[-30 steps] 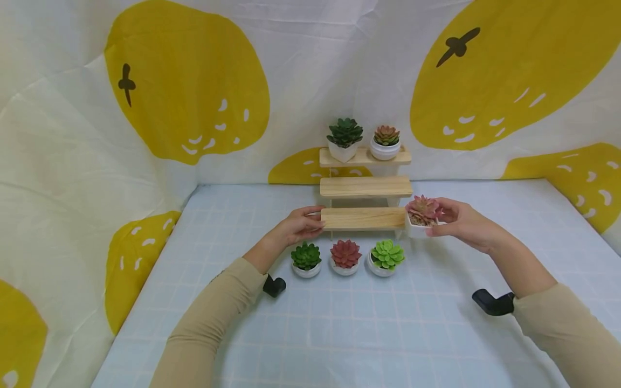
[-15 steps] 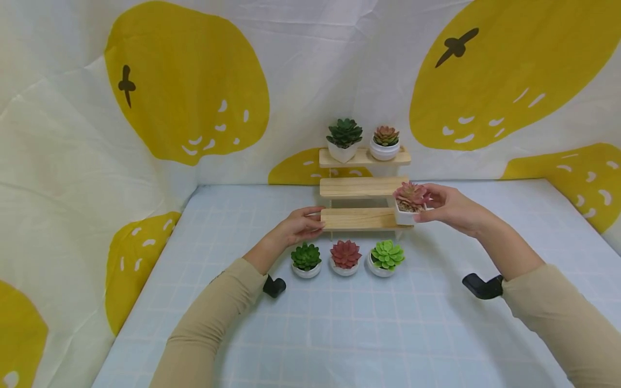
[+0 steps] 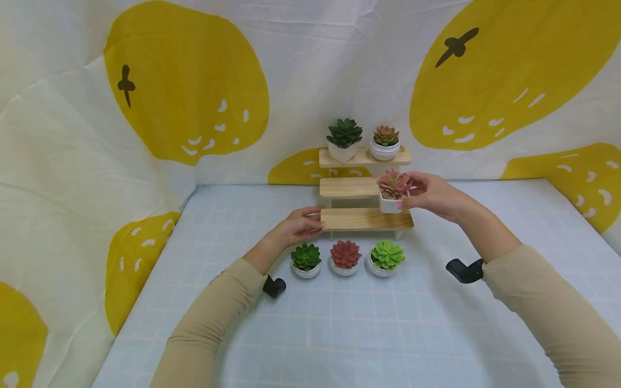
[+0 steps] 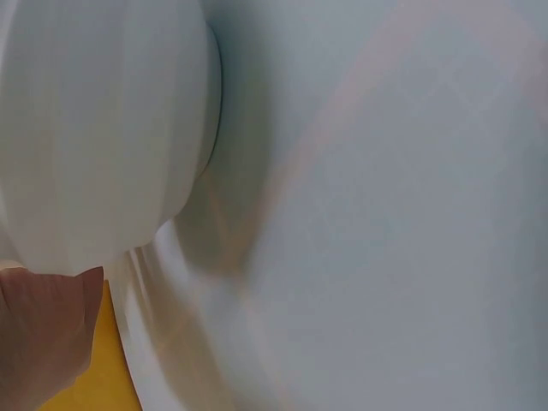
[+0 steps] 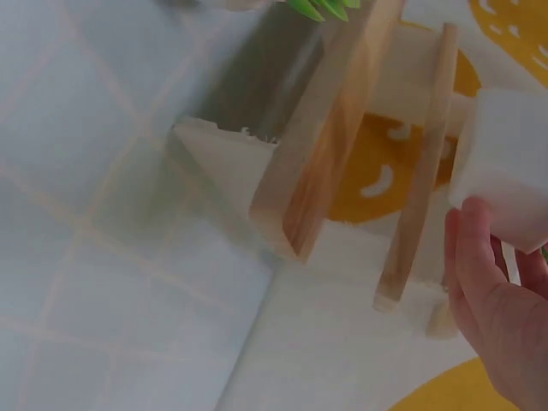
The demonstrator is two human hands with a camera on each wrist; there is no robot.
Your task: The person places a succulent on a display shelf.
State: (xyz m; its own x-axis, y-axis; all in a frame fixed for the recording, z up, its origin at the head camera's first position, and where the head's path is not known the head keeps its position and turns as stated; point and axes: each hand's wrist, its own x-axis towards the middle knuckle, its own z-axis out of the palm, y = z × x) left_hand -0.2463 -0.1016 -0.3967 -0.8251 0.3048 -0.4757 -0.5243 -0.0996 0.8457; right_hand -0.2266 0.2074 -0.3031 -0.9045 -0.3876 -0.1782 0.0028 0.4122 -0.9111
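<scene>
The upright pink succulent [image 3: 394, 184] moved leftward, right fingers [image 5: 475, 244] pinching its pot [image 3: 390, 206], left fingers [image 3: 308, 210] gripping shelf [image 3: 361, 220].

A pale-blue checked tabletop [image 3: 310, 339] bears a three-tier light-wood stand [image 3: 361, 218] at 12 o'clock. At its 6 o'clock, a dark-red succulent [image 3: 346, 254] sits between a leaf-green succulent [image 3: 305, 256] at 9 and a lime-green succulent [image 3: 387, 254] at 3, in round white pots [image 3: 306, 272]. Its top tier [image 3: 364, 157] holds a white-potted dark-green succulent [image 3: 345, 133] and, at 3 o'clock, a white-potted orange-green succulent [image 3: 386, 136].
</scene>
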